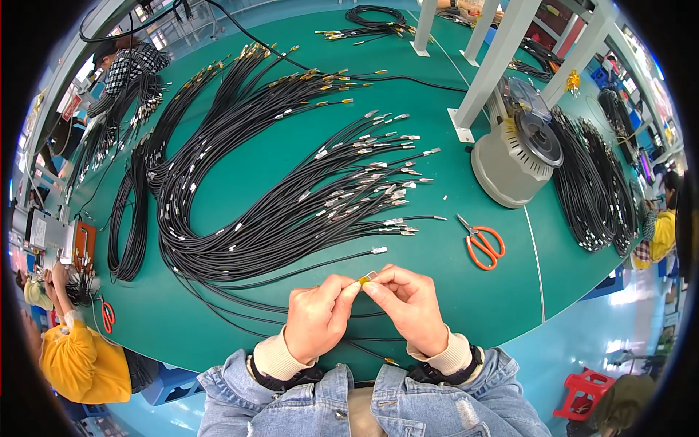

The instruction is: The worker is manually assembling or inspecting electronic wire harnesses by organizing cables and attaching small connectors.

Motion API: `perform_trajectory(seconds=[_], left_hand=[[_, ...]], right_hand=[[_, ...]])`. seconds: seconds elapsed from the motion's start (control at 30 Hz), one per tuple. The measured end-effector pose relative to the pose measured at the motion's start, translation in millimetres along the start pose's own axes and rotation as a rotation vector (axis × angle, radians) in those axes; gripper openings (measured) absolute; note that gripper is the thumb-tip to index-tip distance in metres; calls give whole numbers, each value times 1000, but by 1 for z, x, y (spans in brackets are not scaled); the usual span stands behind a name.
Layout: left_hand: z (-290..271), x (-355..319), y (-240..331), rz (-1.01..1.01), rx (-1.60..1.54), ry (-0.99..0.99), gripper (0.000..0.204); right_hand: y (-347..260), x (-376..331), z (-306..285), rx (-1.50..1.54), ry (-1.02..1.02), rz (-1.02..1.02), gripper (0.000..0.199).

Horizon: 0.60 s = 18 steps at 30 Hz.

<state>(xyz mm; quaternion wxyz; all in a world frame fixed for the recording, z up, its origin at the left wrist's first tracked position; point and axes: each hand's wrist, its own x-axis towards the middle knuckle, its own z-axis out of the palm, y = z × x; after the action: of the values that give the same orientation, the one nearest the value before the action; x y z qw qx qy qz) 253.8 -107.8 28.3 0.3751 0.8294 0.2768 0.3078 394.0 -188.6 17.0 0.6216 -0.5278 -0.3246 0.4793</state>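
My left hand [317, 315] and my right hand [410, 304] meet near the front edge of the green table. Both are closed, thumbs and forefingers pinching a small yellow piece [365, 280] with a pale, squarish end. Most of it is covered by my fingertips, and whether it sits on a cable cannot be made out. Just beyond my hands lies one black cable with a white-tagged end [378, 250]. Further cables run beneath my wrists, and a yellow-tipped cable end [392, 361] shows between my forearms. A large bundle of black cables [218, 244] curves across the table at the left.
Orange-handled scissors [486, 246] lie to the right. Behind them stands a grey round machine [512, 160] by white metal posts [502, 51]. More black cables [586, 182] lie at the far right. A person in yellow [84, 357] sits at the left, near another pair of scissors [108, 317].
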Motion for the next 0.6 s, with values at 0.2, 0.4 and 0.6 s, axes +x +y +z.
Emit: perform_trajectory(seconds=[0.2,0.4,0.6], left_hand=[[-11,3,0,-175,-310,-179,18],[-30,13,-4,-392,-572,-479,26],[-33,13,-14,-528,-858,-648,31]], right_hand=[[3,0,-1,-48,-13,-95,11],[1,1,-4,-215,-53,-227,10],[-2,4,2,-129,-100,-190,10]])
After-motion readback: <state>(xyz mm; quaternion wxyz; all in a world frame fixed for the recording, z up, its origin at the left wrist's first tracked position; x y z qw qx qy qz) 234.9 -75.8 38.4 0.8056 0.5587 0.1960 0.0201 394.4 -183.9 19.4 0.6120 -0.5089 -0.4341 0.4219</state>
